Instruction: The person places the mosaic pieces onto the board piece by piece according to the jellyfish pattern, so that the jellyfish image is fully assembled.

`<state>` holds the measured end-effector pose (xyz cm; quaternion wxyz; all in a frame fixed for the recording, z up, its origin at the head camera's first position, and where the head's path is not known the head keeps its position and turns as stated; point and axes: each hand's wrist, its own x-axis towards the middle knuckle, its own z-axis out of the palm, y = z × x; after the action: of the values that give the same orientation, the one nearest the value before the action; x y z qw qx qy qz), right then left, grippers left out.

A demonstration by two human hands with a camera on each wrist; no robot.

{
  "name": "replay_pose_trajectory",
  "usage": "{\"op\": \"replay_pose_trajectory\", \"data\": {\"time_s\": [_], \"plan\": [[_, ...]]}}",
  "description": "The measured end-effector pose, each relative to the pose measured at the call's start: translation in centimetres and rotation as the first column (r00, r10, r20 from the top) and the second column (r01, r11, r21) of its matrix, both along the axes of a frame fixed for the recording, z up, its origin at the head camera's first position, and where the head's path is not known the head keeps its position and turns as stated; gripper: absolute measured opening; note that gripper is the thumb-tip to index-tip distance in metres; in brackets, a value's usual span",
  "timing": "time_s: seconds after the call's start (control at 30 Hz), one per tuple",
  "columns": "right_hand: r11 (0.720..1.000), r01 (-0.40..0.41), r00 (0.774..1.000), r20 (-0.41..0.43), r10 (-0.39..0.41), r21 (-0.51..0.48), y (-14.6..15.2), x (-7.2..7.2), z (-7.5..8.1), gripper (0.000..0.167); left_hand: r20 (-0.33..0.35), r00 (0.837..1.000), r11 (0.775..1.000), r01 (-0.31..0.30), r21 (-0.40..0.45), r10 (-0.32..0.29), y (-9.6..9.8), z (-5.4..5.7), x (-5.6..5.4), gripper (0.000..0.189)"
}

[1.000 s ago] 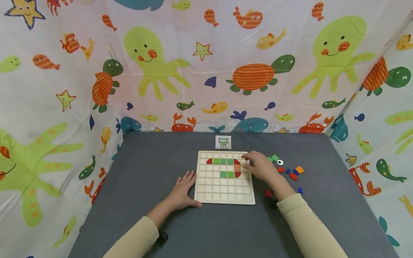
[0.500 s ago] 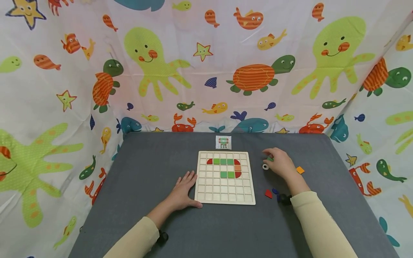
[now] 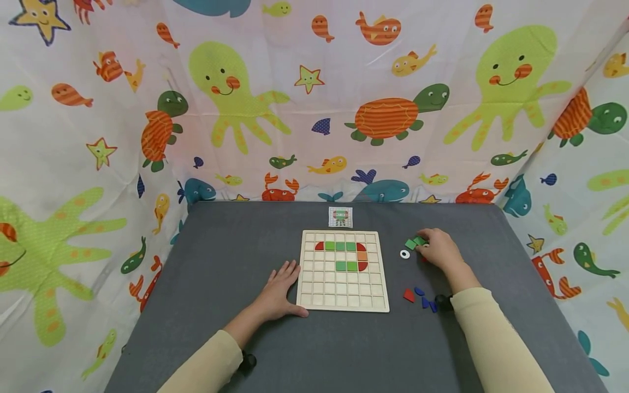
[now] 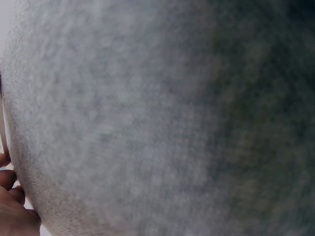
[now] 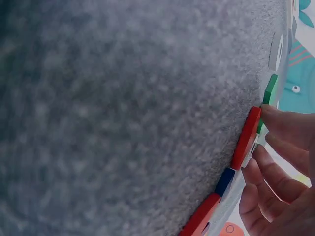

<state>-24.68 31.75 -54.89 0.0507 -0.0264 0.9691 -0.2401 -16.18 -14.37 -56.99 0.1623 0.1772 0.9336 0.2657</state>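
Note:
A square wooden grid board lies on the table with red, green and orange tiles set in its upper rows. My left hand rests spread at its left side, fingers on the edge and thumb by the bottom left corner. To the right of the board, my right hand pinches a green square tile between thumb and fingers. Another green tile lies beside it, with a white ring just below. In the right wrist view, fingertips touch near a green tile behind a red piece.
A small picture card lies behind the board. Nearer me, a red piece and several blue pieces are scattered by the right forearm. Patterned curtain hangs at the back and sides. The left wrist view is mostly blurred grey cloth.
My right hand has moved from the board's upper right to the loose tiles, then slightly further right over the green ones. The white ring shifted left. The left hand stays put.

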Motion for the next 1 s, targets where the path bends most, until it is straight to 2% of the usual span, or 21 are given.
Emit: {"op": "replay_pose_trajectory", "data": {"time_s": [0.33,0.6,0.73,1.0], "plan": [[0.999,0.047,0.999,0.007,-0.047,0.010,0.3,-0.4,-0.3,0.036,0.000,1.000,1.000,-0.003,-0.008,0.003,0.1,-0.1,0.0,0.124],[0.997,0.057,0.998,-0.042,-0.055,0.050,0.0,-0.1,0.0,0.033,0.001,1.000,1.000,-0.008,-0.002,0.008,0.1,0.0,0.0,0.125],[0.997,0.059,0.995,-0.077,-0.055,0.047,-0.5,0.3,0.7,0.032,0.001,1.000,1.000,-0.007,-0.010,0.007,0.1,-0.1,-0.1,0.125],[0.999,-0.014,0.989,-0.148,0.020,0.039,-3.3,1.1,2.6,0.031,0.006,1.000,1.000,-0.013,-0.010,0.013,0.2,-0.3,-0.1,0.125]]}}
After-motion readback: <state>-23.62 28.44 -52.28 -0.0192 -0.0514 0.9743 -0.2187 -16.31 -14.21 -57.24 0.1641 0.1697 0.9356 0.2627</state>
